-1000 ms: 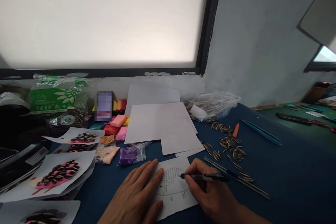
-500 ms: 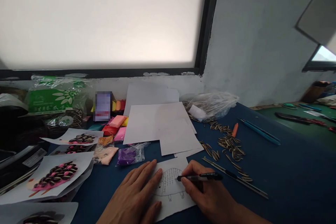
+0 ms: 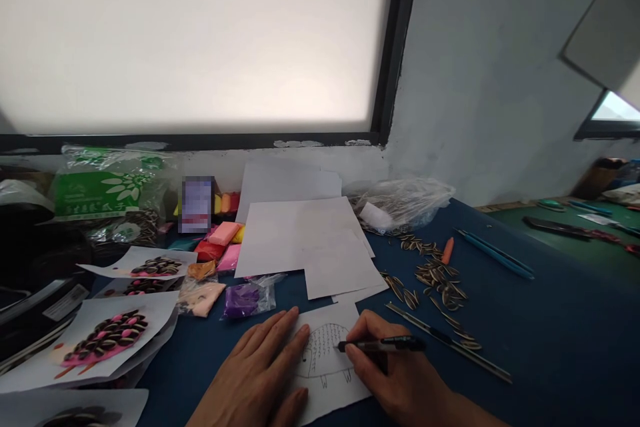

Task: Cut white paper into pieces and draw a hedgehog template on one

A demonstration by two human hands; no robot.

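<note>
My right hand (image 3: pixel 395 373) grips a black pen (image 3: pixel 383 344), its tip at the drawing on a sheet of white paper (image 3: pixel 333 400). The drawing (image 3: pixel 325 350) is a rounded animal outline with short legs and rows of small marks across its body. Flat on the left part of the same sheet lies my left hand (image 3: pixel 255 367), fingers stretched out, covering part of the paper. Beyond the hands, a stack of blank white sheets (image 3: pixel 300 233) rests on the blue tabletop (image 3: pixel 540 360).
On the left are paper cards with seed-covered clay animals (image 3: pixel 107 333) and a green bag of seeds (image 3: pixel 110 183). Colourful clay packets (image 3: pixel 243 300) lie nearby. To the right are loose sunflower seeds (image 3: pixel 440 280), metal tools (image 3: pixel 450 340), an orange piece (image 3: pixel 448 251) and blue tweezers (image 3: pixel 495 253).
My right hand and the pen have shifted very slightly over the drawing. My left hand stays flat on the sheet.
</note>
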